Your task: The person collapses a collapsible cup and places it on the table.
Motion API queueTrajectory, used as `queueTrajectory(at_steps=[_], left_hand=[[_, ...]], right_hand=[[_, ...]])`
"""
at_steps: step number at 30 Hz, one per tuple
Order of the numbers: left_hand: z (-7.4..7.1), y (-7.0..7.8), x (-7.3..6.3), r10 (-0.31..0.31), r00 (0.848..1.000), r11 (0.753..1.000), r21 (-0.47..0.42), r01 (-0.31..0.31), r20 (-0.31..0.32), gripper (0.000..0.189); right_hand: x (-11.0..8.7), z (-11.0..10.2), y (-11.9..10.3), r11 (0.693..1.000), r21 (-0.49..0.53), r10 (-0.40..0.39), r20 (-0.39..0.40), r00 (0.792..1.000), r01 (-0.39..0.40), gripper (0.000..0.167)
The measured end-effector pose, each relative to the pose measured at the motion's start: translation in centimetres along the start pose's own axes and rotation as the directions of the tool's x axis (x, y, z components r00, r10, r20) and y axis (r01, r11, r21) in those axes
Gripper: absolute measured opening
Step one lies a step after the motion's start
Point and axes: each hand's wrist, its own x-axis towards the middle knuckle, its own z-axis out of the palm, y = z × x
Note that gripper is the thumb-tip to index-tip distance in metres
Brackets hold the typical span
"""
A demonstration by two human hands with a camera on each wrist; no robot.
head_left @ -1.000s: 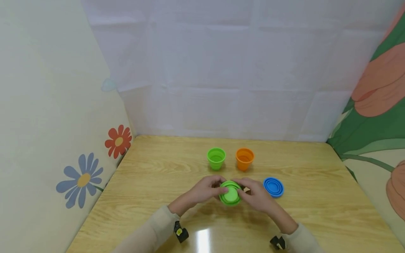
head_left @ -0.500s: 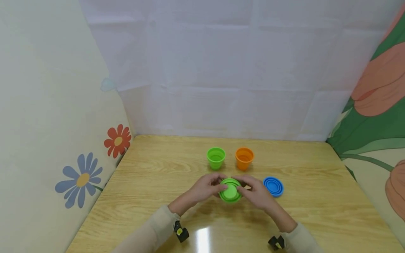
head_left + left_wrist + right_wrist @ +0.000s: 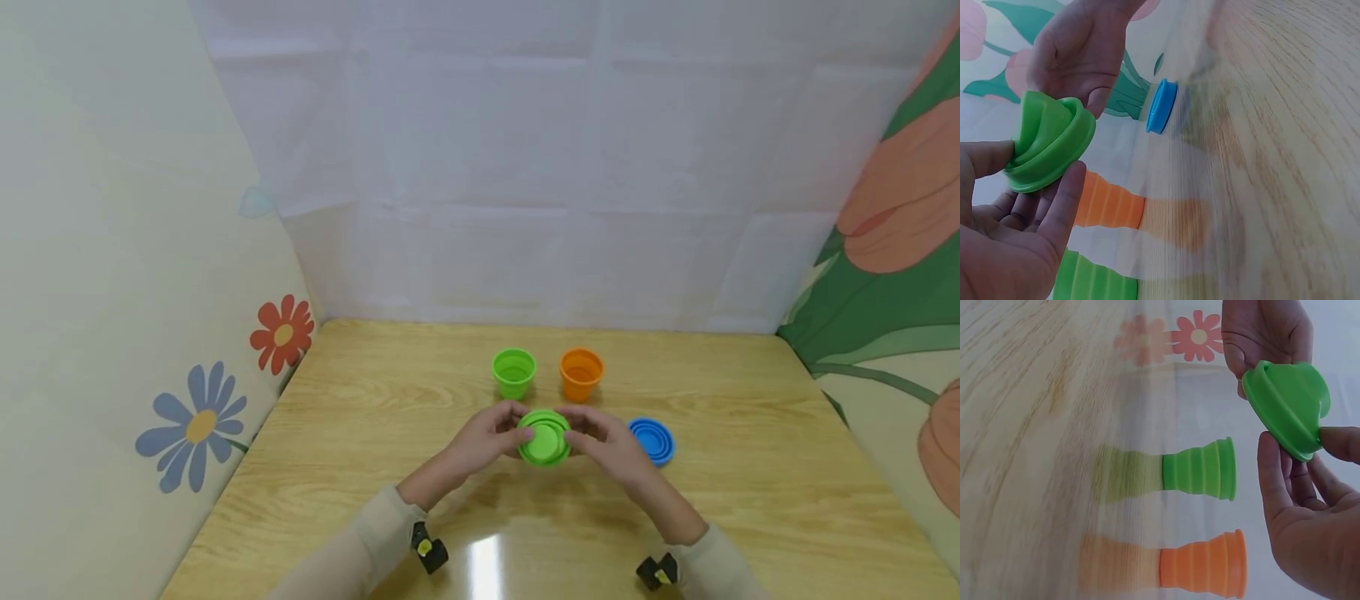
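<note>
Between both hands, above the table, is a green collapsible cup (image 3: pixel 545 439), partly folded, its rings uneven and pushed to one side in the left wrist view. My left hand (image 3: pixel 483 440) pinches its left edge, thumb on the near face and fingers behind. On the opposite edge my right hand (image 3: pixel 609 446) grips it the same way; the right wrist view has that thumb against the folded cup (image 3: pixel 1291 406). Farther back stand a second green cup (image 3: pixel 513 373) and an orange cup (image 3: pixel 581 374), both extended upright. A flattened blue cup (image 3: pixel 652 442) lies right of my right hand.
The wooden table (image 3: pixel 360 383) has a glossy surface that reflects the cups. A white cloth (image 3: pixel 480 167) hangs behind it, and flower-patterned panels (image 3: pixel 202 425) flank both sides. Small black devices (image 3: pixel 430 550) sit at the wrists.
Both hands have risen slightly in the head view, taking the green cup with them. Its folded face has turned a little. The other cups have stayed put.
</note>
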Motion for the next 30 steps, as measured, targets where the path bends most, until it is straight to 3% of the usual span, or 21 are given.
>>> queueTrajectory(at_steps=[11,21,26,30], left_hand=[[-0.04,0.15,0.20,-0.018,0.998,0.999,0.037,0.016,0.062,0.031],[0.12,0.17,0.04,0.012,1.000,0.999,-0.050,-0.012,0.005,0.034],[0.07,0.04,-0.04,0.021,1.000,0.999,-0.039,-0.020,0.004,0.033],[-0.11,-0.11,-0.03,0.031,1.000,0.999,-0.028,-0.030,0.003,0.033]], right_hand=[[0.34,-0.26,-0.48,0.996,-0.083,0.024,0.038,0.999,-0.021,0.037],[-0.29,-0.01,0.19,0.996,0.089,-0.018,0.071,0.997,0.011,0.052],[-0.33,-0.11,0.00,1.000,0.001,-0.020,0.052,0.998,0.020,0.050],[-0.24,-0.38,-0.31,0.999,-0.026,-0.033,0.098,0.995,0.036,0.047]])
